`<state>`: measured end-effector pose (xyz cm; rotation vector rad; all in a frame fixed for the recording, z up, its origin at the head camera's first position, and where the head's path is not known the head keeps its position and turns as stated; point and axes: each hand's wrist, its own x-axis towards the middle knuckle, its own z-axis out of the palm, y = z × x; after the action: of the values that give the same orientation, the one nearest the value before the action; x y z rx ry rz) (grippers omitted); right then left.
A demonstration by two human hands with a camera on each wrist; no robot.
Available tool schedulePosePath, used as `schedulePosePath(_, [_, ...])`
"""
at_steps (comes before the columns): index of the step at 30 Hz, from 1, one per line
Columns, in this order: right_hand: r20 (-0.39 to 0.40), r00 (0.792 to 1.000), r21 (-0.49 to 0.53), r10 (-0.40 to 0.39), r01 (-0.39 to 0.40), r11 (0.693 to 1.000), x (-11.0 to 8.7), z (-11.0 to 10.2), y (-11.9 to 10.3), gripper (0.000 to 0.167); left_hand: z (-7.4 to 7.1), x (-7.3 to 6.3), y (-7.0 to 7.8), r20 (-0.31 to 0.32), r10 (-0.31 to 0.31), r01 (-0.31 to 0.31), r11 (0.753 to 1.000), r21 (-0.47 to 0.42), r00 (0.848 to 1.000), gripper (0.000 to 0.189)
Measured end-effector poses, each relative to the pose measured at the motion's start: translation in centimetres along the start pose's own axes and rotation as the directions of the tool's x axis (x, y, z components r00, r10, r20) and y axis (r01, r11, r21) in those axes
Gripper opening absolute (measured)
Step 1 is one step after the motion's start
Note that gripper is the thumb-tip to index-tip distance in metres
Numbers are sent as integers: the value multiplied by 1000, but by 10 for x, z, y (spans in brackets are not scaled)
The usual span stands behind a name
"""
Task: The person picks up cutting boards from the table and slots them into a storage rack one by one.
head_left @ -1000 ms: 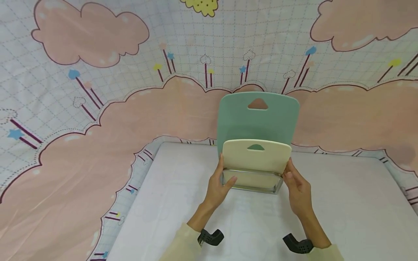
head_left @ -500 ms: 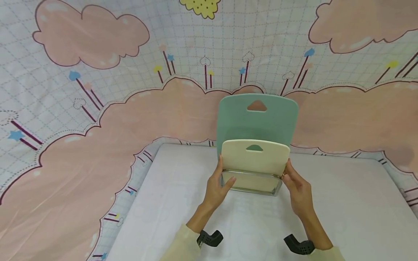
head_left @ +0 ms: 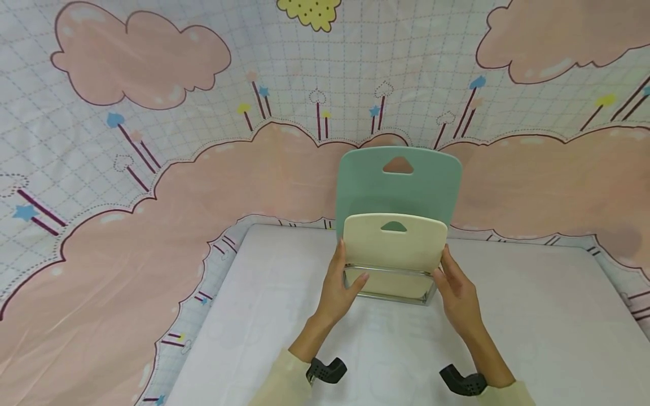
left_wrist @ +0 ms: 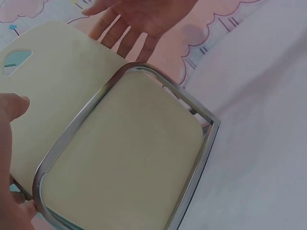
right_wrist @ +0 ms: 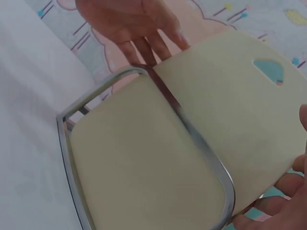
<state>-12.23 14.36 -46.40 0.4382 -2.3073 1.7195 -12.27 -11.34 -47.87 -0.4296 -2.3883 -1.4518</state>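
In the head view, a cream cutting board [head_left: 396, 254] stands in a shiny metal rack [head_left: 406, 300], in front of a larger green cutting board [head_left: 401, 189]. My left hand [head_left: 336, 293] lies along the left side, fingers extended at the cream board's edge, its thumb across the front. On the right side my right hand [head_left: 461, 301] has its fingertips at the cream board's edge and the rack's end. The left wrist view shows the right hand [left_wrist: 144, 21] with fingers spread. The right wrist view shows the left hand's fingers [right_wrist: 158, 48] at the edge, barely bent.
The rack stands on a white table [head_left: 254, 304], toward its back edge. Behind it rises a backdrop cloth [head_left: 264, 169] printed with clouds and stars. A black wrist mount [head_left: 327, 370] sits on the left wrist, another [head_left: 463, 380] on the right.
The cream board's top edge has risen slightly against the green board. My right hand has shifted a little left, its thumb closer to the rack. The left hand stays in place.
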Motion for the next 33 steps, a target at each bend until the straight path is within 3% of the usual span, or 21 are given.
schedulePosePath(6, [29, 1000, 9, 3, -3, 1000, 2, 1, -2, 57, -3, 2, 0, -12, 6, -5, 999, 40, 1000, 85])
schedulePosePath(13, [63, 998, -133, 14, -5, 991, 6, 2, -5, 66, -5, 7, -1, -11, 31, -30, 998, 48, 999, 85])
schedulePosePath(22, [66, 997, -159, -33, 44, 986, 13, 1, 0, 69, -7, 13, -1, -4, 47, -46, 997, 62, 999, 84])
schedulePosePath(33, [74, 997, -162, -21, 32, 986, 16, -1, -2, 70, -9, 19, -2, 26, -19, 16, 995, 101, 999, 87])
